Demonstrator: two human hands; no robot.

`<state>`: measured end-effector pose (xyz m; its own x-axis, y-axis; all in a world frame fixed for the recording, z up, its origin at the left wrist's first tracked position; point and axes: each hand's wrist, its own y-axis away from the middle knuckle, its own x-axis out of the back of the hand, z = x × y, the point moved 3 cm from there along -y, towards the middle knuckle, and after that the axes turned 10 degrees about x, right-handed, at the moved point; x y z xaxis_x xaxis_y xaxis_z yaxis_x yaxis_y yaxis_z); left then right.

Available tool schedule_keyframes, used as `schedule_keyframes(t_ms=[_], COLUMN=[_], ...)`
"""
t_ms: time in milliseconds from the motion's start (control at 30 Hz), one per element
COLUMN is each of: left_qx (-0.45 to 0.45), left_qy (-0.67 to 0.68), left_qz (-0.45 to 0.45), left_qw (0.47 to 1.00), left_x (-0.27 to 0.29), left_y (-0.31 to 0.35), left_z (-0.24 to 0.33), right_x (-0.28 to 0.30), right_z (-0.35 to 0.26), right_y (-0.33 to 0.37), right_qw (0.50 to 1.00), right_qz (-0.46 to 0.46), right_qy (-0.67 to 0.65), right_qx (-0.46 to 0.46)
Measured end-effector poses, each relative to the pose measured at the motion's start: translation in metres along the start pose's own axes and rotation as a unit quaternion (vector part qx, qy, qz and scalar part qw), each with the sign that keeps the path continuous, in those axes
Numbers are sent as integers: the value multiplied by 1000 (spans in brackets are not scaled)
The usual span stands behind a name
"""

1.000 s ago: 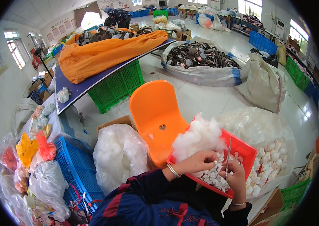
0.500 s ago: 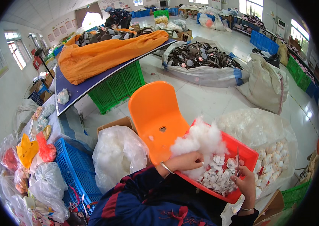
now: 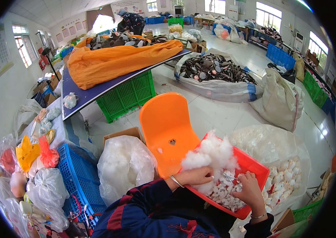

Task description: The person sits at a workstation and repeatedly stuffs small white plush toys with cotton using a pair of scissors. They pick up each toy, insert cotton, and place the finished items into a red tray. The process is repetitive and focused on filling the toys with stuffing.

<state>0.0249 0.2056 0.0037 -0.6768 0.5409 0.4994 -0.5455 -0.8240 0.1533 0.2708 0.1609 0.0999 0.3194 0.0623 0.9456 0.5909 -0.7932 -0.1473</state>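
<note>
A red plastic tray (image 3: 260, 168) rests at my lap, holding a heap of white fibre stuffing (image 3: 215, 152) and many small white and grey fabric pieces (image 3: 225, 194). My right hand (image 3: 251, 188) is over the tray's right side, closed on slim metal forceps (image 3: 230, 176) whose tip points left toward my other hand. My left hand (image 3: 199, 175) lies against the stuffing with its fingers pinched together. Something small and white seems to be at those fingertips, too small to name.
An orange chair (image 3: 168, 127) stands just beyond the tray. At its left are a clear bag of stuffing (image 3: 124, 162) and a blue crate (image 3: 78, 182). To the right lies a plastic bag of white stuffed pieces (image 3: 285, 178). A person (image 3: 132, 23) bends behind the far table.
My right hand has moved left and inward over the tray, swinging the forceps from upright to pointing at my left hand. My left hand stays nearly in place. The view has tilted slightly.
</note>
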Motion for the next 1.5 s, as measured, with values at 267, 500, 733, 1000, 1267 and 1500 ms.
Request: schedule_keyframes(t_ms=[267,500,733,1000,1267,1500], left_qx=[81,83,72,82,32,-72], left_qy=[-5,27,18,4,30,598], left_qz=[72,104,83,61,86,84], left_qw=[994,991,994,995,995,794], left_x=[5,10,2,2,9,10], left_y=[-3,-1,-9,-6,-3,5], left_z=[-3,8,5,-5,21,95], right_x=[-33,-25,-56,2,32,17], right_z=[-6,-5,-5,17,26,-23], right_y=[-35,-27,-32,11,65,30], right_qw=[980,976,973,975,908,923], right_qz=[-149,-157,-172,-132,-11,-25], right_qy=[132,146,138,-176,-412,-375], right_qx=[23,35,65,42,-73,-85])
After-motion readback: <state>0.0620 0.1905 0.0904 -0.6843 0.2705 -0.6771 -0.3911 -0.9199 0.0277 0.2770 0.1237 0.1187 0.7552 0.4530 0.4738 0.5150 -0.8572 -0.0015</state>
